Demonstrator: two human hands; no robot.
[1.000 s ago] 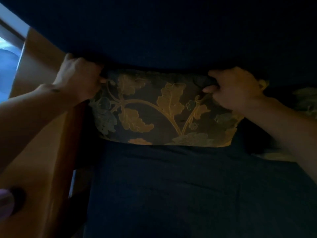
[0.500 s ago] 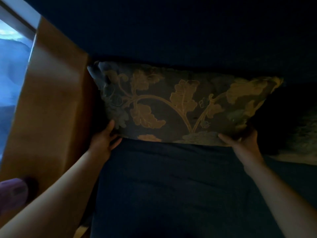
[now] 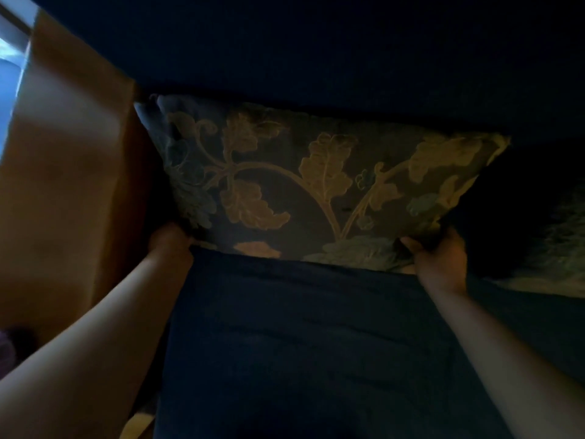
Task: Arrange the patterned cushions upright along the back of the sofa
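Observation:
A dark cushion with a gold leaf-and-vine pattern [image 3: 304,185] stands upright against the dark blue sofa back [image 3: 316,52], its lower edge on the blue seat [image 3: 300,343]. My left hand [image 3: 169,240] grips its lower left corner, fingers tucked behind or under the fabric. My right hand [image 3: 438,256] holds the lower right corner from below. A second patterned cushion [image 3: 557,248] lies at the far right, mostly in shadow and cut off by the frame.
A wooden armrest [image 3: 72,185] runs along the sofa's left side, close to the cushion's left edge. A bright window strip [image 3: 12,42] shows at top left. A small purplish object [image 3: 6,350] sits at the lower left edge.
Both hands left the cushion's top corners and came down to its bottom corners. The cushion now shows its full face, standing against the sofa back.

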